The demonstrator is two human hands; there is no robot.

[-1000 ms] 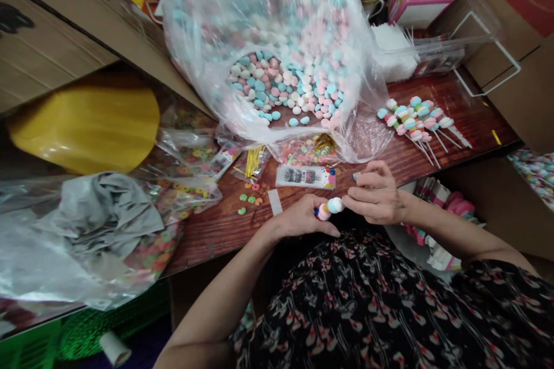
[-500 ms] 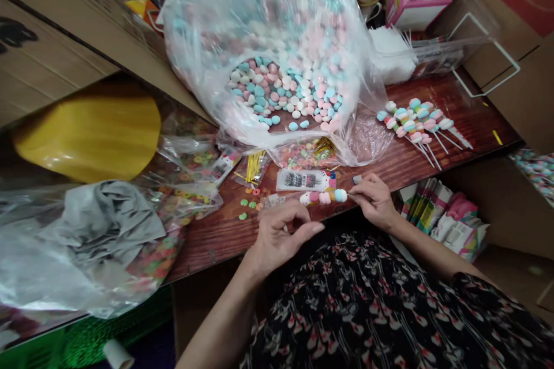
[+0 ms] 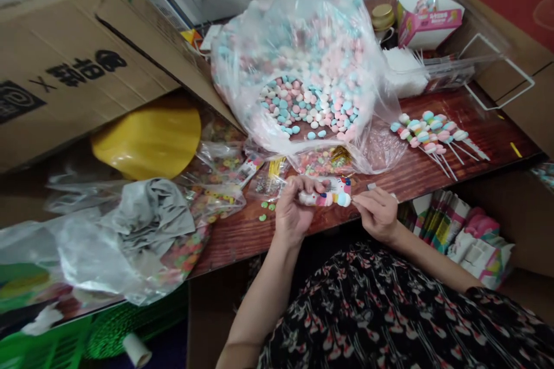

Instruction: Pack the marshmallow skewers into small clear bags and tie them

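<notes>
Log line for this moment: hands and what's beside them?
left hand: grips candy skewer | right hand: fingertips at its blue end | beside: candy skewers on wooden table, clear bag of candies

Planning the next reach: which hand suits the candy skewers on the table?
Right, probably: the right hand is nearer the skewers and only pinches a stick's end; the left hand wraps the candies.

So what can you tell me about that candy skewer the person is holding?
The candy skewer is a short row of rounded, matte candies in pale blue, white and pink, packed close together and held roughly level above the reddish wooden table top. The fingers of the left hand wrap one end, while the right hand pinches at the other, beside a pale blue candy. Any stick inside is hidden.
</notes>
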